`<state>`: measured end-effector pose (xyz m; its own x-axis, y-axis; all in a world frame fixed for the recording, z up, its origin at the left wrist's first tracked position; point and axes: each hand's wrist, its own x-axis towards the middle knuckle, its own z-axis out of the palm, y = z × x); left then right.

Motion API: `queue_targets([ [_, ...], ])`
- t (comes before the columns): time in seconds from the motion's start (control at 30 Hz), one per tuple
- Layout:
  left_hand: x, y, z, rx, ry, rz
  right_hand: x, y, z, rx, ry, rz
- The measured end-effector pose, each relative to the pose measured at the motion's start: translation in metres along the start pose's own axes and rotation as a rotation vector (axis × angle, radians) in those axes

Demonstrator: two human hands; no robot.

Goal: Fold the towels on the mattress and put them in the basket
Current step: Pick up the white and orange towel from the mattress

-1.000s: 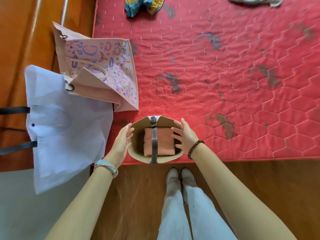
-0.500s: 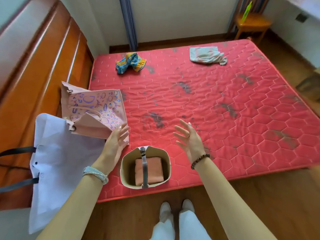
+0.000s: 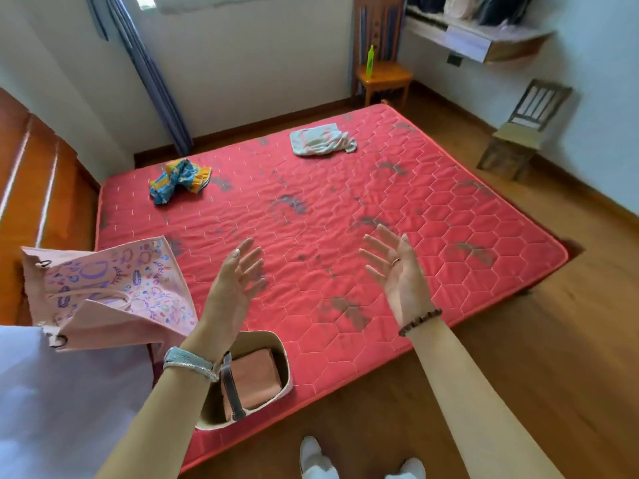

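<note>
Left grip [image 3: 235,281], right grip [image 3: 397,271] spread; two towels [image 3: 179,179] [image 3: 321,138] on mattress [image 3: 449,219], one folded towel [image 3: 254,378] in basket [image 3: 286,371].

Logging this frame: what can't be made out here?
Head view only.
Basket: near-left side hidden by the left forearm; anything under the folded pink towel cannot be seen.
White bag: cut off by the left and bottom edges.
Shelf contents: blurred, cut off by the top edge.
Shoes: cut off by the bottom edge.
</note>
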<state>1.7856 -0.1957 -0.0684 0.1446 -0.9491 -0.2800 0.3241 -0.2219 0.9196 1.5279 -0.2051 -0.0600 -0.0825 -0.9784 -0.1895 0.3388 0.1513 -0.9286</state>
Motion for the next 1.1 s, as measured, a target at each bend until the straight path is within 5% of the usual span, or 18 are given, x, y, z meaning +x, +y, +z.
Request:
queue_targets([
  [0.67,-0.038,-0.041,0.242,0.075,-0.270,0.066,-0.025,-0.113,-0.215,0.016,0.185,-0.062],
  [1.1,-0.032,-0.093,0.409,0.158,-0.539,-0.068,-0.061,-0.138,-0.350,0.111,0.473,-0.108],
])
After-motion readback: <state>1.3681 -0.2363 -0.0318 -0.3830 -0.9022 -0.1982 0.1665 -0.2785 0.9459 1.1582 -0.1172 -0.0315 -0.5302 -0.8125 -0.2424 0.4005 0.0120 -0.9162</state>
